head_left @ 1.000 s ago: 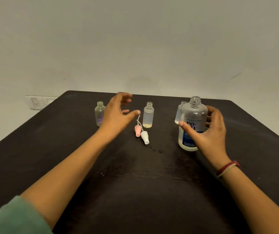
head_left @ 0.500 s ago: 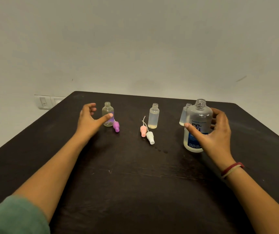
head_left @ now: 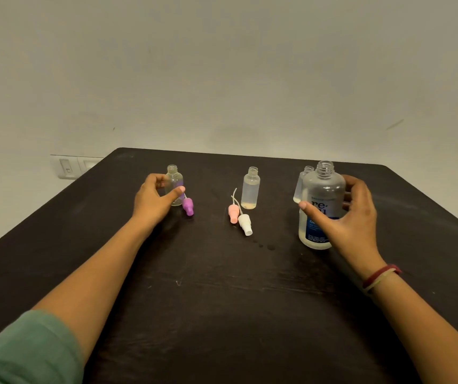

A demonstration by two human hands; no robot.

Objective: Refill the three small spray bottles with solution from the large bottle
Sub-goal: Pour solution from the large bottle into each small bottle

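Three small clear spray bottles stand uncapped on the dark table (head_left: 222, 300). My left hand (head_left: 154, 200) wraps the left bottle (head_left: 174, 180), thumb in front and fingers behind. The middle bottle (head_left: 250, 188) stands alone with a little yellowish liquid at its base. The third small bottle (head_left: 302, 180) is half hidden behind the large open bottle (head_left: 322, 189) with a blue label, which my right hand (head_left: 352, 217) grips from the side. A purple spray cap (head_left: 188, 207) lies by the left bottle; a pink cap (head_left: 233, 213) and a white cap (head_left: 245, 224) lie in front of the middle bottle.
A few small drops (head_left: 265, 245) sit on the table in front of the caps. A wall switch plate (head_left: 72, 166) is beyond the table's far left edge. The table ends near the grey wall behind the bottles.
My left hand swung from the middle of the table to the left bottle and closed around it. My right hand stayed on the large bottle. The view shifted slightly.
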